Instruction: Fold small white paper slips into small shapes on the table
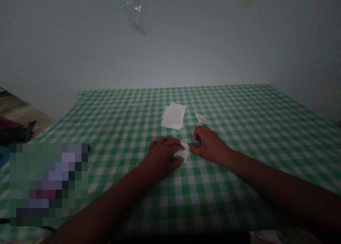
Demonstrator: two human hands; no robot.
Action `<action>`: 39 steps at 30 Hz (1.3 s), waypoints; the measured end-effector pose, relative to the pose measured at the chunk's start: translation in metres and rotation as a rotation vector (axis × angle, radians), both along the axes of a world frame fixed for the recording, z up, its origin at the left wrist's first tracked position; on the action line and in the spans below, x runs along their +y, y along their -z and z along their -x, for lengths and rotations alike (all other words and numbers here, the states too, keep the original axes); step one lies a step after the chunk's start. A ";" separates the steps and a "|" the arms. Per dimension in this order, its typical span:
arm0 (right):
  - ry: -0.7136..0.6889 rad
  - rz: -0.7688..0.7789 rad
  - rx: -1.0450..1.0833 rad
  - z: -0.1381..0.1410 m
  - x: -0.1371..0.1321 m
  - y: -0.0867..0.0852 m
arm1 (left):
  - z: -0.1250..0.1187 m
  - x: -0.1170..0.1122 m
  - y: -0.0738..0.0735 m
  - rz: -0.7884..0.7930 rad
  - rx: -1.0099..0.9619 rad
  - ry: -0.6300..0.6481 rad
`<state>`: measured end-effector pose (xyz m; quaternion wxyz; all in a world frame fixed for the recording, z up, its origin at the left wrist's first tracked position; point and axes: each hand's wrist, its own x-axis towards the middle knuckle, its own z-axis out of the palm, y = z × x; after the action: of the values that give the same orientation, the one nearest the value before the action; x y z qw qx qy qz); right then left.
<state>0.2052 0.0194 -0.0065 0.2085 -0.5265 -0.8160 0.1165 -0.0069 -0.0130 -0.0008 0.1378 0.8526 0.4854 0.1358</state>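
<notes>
A small piece of white printed paper lies on the checked tablecloth near the table's front half. My left hand is closed on it, fingers across its top edge and thumb at its lower edge, hiding its left part. My right hand is at the paper's right edge, with its fingers curled and a digit touching that edge. A dark grey-green patch shows inside the curl; whether it is an object or shaded cloth I cannot make out. Farther back lies a loose stack of printed sheets.
A small folded white piece lies beyond my right hand. A faint, pale, flat item is at the back left. A pixelated object lies at the left front. Behind the green-and-white checked table stands a wall with a clear plastic bag.
</notes>
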 end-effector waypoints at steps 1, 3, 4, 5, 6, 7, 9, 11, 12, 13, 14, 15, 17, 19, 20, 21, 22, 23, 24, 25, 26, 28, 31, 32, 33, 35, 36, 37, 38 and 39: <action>-0.002 0.003 0.002 0.000 0.000 0.000 | 0.000 0.000 0.000 0.000 0.002 -0.002; -0.039 0.006 0.010 0.003 -0.005 -0.001 | 0.000 -0.001 -0.001 0.000 0.002 -0.003; -0.070 0.013 0.010 0.005 -0.009 -0.001 | 0.000 -0.001 -0.001 -0.001 0.002 -0.001; -0.096 0.022 0.018 0.007 -0.011 -0.001 | 0.000 -0.001 -0.001 -0.002 0.003 0.001; -0.105 0.027 0.023 0.008 -0.012 0.000 | -0.001 -0.001 -0.001 -0.004 0.005 0.003; -0.103 0.031 0.025 0.008 -0.011 0.000 | -0.001 -0.001 -0.001 -0.007 0.006 0.003; -0.048 0.025 0.012 0.004 -0.003 0.000 | -0.001 -0.001 -0.001 -0.012 0.008 0.004; 0.011 0.024 0.005 0.000 0.005 -0.001 | -0.001 0.000 -0.001 -0.011 0.012 0.008; 0.026 0.034 0.007 -0.001 0.008 -0.001 | -0.001 0.000 -0.002 -0.010 0.014 0.009; 0.028 0.034 0.004 -0.002 0.008 -0.001 | -0.002 0.000 -0.002 -0.008 0.016 0.010; 0.017 0.035 0.004 -0.002 0.007 -0.001 | -0.002 0.000 -0.003 -0.006 0.018 0.010; -0.001 0.031 0.005 -0.001 0.004 -0.001 | -0.002 0.000 -0.003 -0.005 0.020 0.008; -0.062 0.026 0.012 0.001 -0.002 0.000 | -0.002 -0.001 -0.004 0.000 0.024 0.009; -0.092 0.017 0.017 0.002 -0.003 0.001 | -0.002 -0.002 -0.005 0.006 0.028 0.023; -0.078 0.015 0.012 0.001 -0.001 0.002 | -0.003 -0.002 -0.005 0.005 0.027 0.026; -0.056 0.011 0.008 0.000 0.002 0.002 | -0.003 -0.002 -0.005 0.002 0.026 0.025; -0.029 0.005 0.005 -0.001 0.006 0.003 | -0.003 -0.002 -0.005 0.002 0.027 0.024; -0.017 0.007 0.000 -0.003 0.010 0.003 | -0.003 -0.002 -0.005 0.002 0.029 0.022; -0.008 0.015 0.003 -0.004 0.013 0.003 | -0.003 -0.001 -0.005 0.004 0.033 0.020; -0.008 0.020 0.003 -0.004 0.014 0.003 | -0.003 -0.001 -0.005 0.006 0.036 0.017; -0.011 0.024 0.004 -0.004 0.013 0.003 | -0.003 -0.001 -0.005 0.009 0.040 0.018; -0.034 0.023 0.004 -0.002 0.006 0.002 | -0.003 -0.001 -0.005 0.011 0.046 0.023; -0.116 0.014 -0.006 0.003 -0.008 0.001 | -0.003 -0.002 -0.006 0.004 0.047 0.030; -0.137 0.009 -0.013 0.004 -0.011 0.000 | -0.003 -0.003 -0.006 0.002 0.047 0.030; -0.150 0.004 -0.018 0.004 -0.011 0.000 | -0.003 -0.003 -0.007 0.000 0.047 0.027; -0.128 -0.008 -0.019 0.003 -0.008 -0.001 | -0.003 -0.004 -0.008 0.001 0.046 0.033; -0.104 -0.012 -0.016 0.002 -0.006 -0.001 | -0.004 -0.004 -0.008 0.003 0.044 0.037; -0.062 -0.025 -0.015 0.001 -0.003 -0.001 | -0.004 -0.004 -0.009 0.005 0.042 0.040; -0.048 -0.029 -0.014 0.001 -0.002 -0.002 | -0.004 -0.004 -0.009 0.007 0.042 0.040; -0.052 -0.032 -0.011 0.001 -0.002 -0.002 | -0.004 -0.004 -0.009 0.008 0.043 0.037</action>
<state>0.2045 0.0178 -0.0048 0.2095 -0.5024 -0.8322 0.1059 -0.0028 -0.0167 0.0080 0.1332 0.8636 0.4729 0.1131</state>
